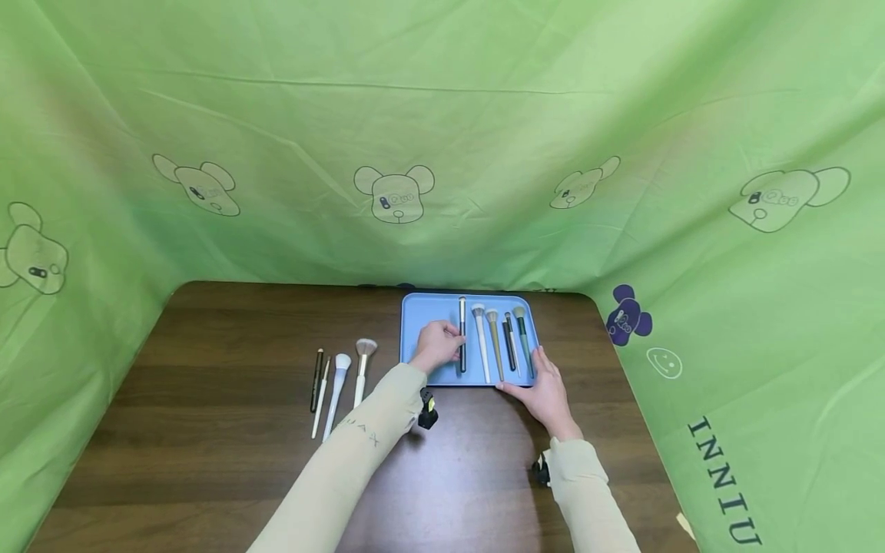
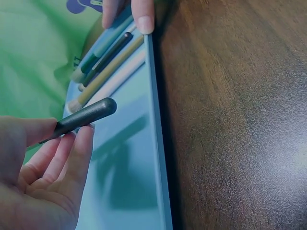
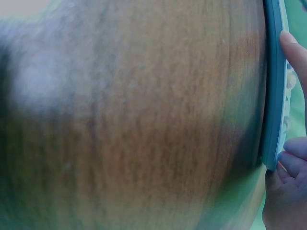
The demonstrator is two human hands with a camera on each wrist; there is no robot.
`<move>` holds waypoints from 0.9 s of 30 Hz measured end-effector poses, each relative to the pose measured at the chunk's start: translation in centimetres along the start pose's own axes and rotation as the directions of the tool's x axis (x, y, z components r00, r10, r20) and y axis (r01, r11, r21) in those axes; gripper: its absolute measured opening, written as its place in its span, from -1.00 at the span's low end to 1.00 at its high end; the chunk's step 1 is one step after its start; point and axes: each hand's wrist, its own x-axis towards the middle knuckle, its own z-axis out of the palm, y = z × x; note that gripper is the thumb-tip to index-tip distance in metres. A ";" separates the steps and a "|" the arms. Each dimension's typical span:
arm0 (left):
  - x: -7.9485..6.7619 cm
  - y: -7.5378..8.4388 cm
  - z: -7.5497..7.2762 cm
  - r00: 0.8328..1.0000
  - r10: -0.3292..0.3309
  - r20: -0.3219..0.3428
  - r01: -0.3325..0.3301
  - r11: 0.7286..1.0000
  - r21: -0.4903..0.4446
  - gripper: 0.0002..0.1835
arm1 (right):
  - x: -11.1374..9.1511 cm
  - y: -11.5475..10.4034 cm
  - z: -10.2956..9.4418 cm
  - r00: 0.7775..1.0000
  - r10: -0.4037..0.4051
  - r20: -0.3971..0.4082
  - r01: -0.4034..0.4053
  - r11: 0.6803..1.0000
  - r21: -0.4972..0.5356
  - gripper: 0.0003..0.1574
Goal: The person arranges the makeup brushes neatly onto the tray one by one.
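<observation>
Four brushes (image 1: 337,388) lie on the left of the surface (image 1: 207,384). To their right, the left hand (image 1: 437,346) pinches a dark-handled brush (image 2: 90,115), raised above the blue tray (image 1: 420,313). Further right, five brushes (image 1: 494,338) lie inside. The right hand (image 1: 551,393) grips the tray's near right corner, thumb on the near rim.

Green cloth (image 1: 484,46) around a brown wood-grained table (image 1: 207,384).
Outlined bear heads (image 1: 397,201) run across the cloth on the left, far and right sides; on the right I see a purple bear (image 1: 625,316), a smiley face (image 1: 665,363) nearer, and dark letters (image 1: 724,482) reading INNIU nearer still. A pale piece (image 1: 685,525) I can't make out sits by the table's near right edge.
</observation>
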 end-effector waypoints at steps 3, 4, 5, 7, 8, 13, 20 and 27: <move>0.4 0.0 0.4 1.000 -0.018 -0.013 0.018 0.999 0.032 -0.90 | 0.0 0.0 0.0 1.000 0.003 0.001 -0.003 1.000 0.001 0.48; 0.4 0.1 0.6 1.000 -0.021 -0.016 0.021 0.999 0.034 -0.90 | 0.0 0.0 0.0 1.000 0.003 0.002 -0.003 1.000 0.000 0.48; 0.5 0.2 0.7 1.000 -0.025 -0.016 0.025 0.999 0.034 -0.90 | 0.0 0.0 0.0 1.000 0.004 0.002 -0.004 1.000 0.001 0.49; 0.5 0.4 0.9 1.000 -0.025 -0.012 0.025 0.999 0.031 -0.90 | 0.0 0.0 0.0 1.000 0.003 0.000 -0.003 1.000 0.002 0.48; 0.5 0.5 1.0 1.000 -0.024 -0.007 0.025 0.999 0.028 -0.90 | 0.0 0.0 0.0 1.000 0.001 -0.003 -0.001 1.000 0.002 0.48; 0.2 0.8 1.4 0.999 -0.041 0.010 0.040 0.998 0.056 -0.89 | 0.1 0.1 0.2 1.000 -0.017 -0.024 0.017 1.000 0.008 0.47; -0.1 0.3 2.0 0.997 -0.077 -0.009 0.077 0.990 0.120 -0.88 | 0.1 0.3 0.2 1.000 -0.015 -0.026 0.016 1.000 0.003 0.48; -0.5 -0.5 2.6 0.991 -0.132 -0.016 0.133 0.982 0.135 -0.87 | 0.2 0.5 0.3 0.999 -0.025 -0.030 0.025 1.000 0.001 0.48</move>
